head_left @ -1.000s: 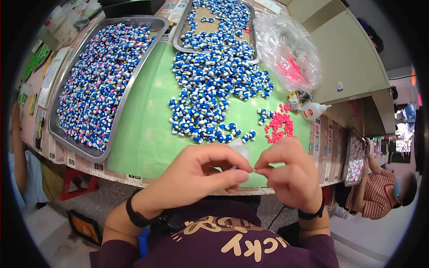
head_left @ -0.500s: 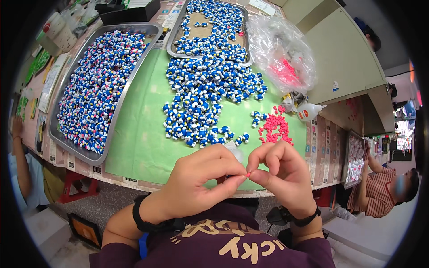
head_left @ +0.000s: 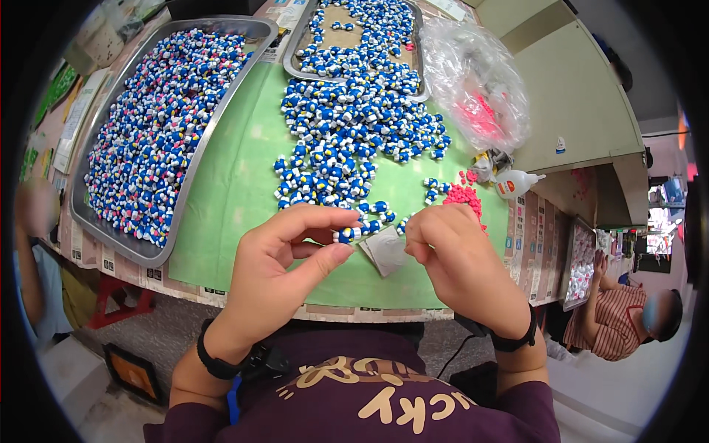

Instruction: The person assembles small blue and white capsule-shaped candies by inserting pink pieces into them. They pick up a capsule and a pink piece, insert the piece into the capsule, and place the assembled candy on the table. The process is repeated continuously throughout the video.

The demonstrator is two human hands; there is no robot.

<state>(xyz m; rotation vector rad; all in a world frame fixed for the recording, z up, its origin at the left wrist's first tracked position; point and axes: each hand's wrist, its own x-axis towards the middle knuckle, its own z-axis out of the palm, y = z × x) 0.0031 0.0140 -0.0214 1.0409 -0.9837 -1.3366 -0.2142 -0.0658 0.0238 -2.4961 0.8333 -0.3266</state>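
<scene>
My left hand (head_left: 284, 266) is raised over the near part of the green sheet, thumb and index finger around a small blue-and-white figure (head_left: 346, 235). To its right, my right hand (head_left: 465, 266) is closed with fingers curled down; whatever its fingertips hold is hidden. Between the hands lies a small pale square pad (head_left: 385, 251) with a translucent patch on it. Small pink pieces (head_left: 464, 198) are heaped just beyond my right hand. A large pile of blue-and-white figures (head_left: 347, 125) spreads across the sheet beyond both hands.
Metal trays of figures stand at left (head_left: 170, 251) and at the back (head_left: 427, 92). Right of the pile are a clear plastic bag (head_left: 473, 66) with pink pieces, a white squeeze bottle (head_left: 515, 184) and a beige cabinet (head_left: 591, 111). Co-workers sit on both sides.
My hands, which met over the table's near edge at a pink piece, have moved apart and away from my body. The square pad now shows between them.
</scene>
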